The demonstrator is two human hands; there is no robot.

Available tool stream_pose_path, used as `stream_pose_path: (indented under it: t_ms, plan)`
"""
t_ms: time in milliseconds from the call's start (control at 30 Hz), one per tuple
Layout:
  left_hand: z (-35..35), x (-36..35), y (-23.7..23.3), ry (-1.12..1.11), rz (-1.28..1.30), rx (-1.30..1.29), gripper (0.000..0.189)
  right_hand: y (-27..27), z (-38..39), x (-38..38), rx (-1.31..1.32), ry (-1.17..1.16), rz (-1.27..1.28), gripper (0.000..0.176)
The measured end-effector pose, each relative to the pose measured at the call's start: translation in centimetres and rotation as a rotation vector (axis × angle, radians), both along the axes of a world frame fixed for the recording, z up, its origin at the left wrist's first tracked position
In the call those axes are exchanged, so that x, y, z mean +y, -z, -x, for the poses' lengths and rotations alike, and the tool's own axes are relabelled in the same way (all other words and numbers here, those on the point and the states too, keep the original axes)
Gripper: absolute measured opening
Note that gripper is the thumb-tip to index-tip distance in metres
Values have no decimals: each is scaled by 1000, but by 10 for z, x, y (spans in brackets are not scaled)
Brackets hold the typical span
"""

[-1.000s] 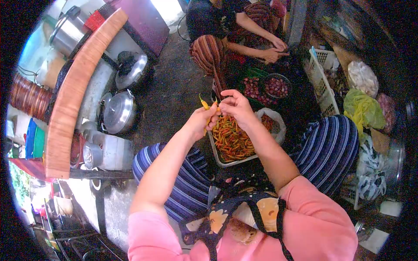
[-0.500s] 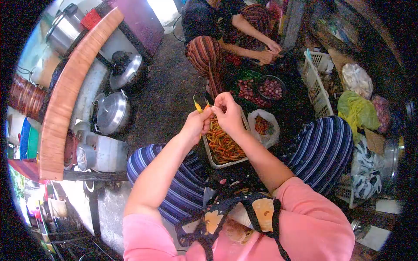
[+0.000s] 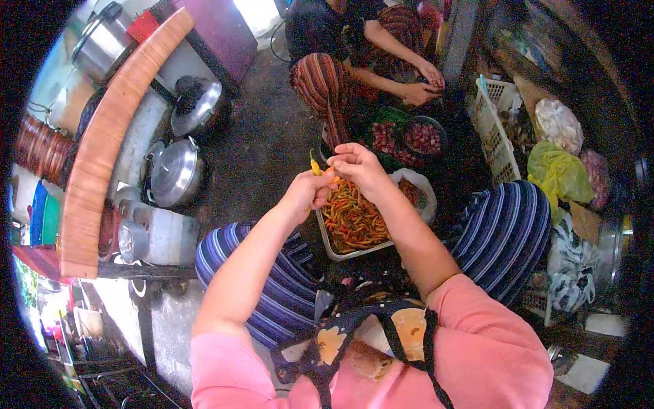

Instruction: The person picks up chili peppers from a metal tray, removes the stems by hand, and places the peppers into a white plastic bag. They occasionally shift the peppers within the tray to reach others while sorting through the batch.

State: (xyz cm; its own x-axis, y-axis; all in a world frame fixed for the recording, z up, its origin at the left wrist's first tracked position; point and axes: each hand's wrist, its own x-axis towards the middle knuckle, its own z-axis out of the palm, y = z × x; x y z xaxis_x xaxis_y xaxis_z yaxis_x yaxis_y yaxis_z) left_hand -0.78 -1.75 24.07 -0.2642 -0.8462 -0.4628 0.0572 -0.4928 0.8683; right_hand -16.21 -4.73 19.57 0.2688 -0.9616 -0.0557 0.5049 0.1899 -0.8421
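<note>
My left hand (image 3: 304, 195) is closed around a few chili peppers above the tray. A yellow chili pepper (image 3: 315, 165) with a green stem sticks up from it, and an orange chili pepper (image 3: 334, 180) shows at the fingertips. Thumb and fingers of my right hand (image 3: 359, 169) are bent together right beside the orange pepper; whatever they pinch is too small to make out. Below both hands lies a pale rectangular tray (image 3: 354, 255) filled with red, orange and green chili peppers (image 3: 353, 221). Partly behind my right forearm stands a white plastic bag (image 3: 427, 198) with more peppers inside.
Across from me sits a person (image 3: 320, 31) with both hands (image 3: 424, 90) together near a bowl of shallots (image 3: 423, 136). Lidded pots (image 3: 176, 174) stand at left beside a curved wooden edge (image 3: 102, 157). A white crate (image 3: 497, 126) and a yellow-green bag (image 3: 560, 170) are at right.
My right hand has shifted slightly, its fingers now lower over the orange pepper. The left hand stays nearly in place with its peppers. The other person's hands have moved a little.
</note>
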Motion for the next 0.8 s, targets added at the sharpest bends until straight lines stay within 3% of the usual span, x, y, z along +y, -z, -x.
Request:
stream_pose_path:
  t_ms: [167, 233, 500, 800]
  plan:
    - [1, 2, -9, -13, -112, 59, 19, -5, 2, 1, -105, -110, 110, 35]
    - [-6, -1, -6, 73, -157, 223, 21, -6, 3, 2, -102, -106, 101, 36]
    - [-4, -1, -8, 105, -255, 226, 28, -11, 0, 5, -144, -24, 183, 39]
    - [-3, -1, -7, 38, -269, 222, 28, -12, -15, 7, 251, 281, 400, 31]
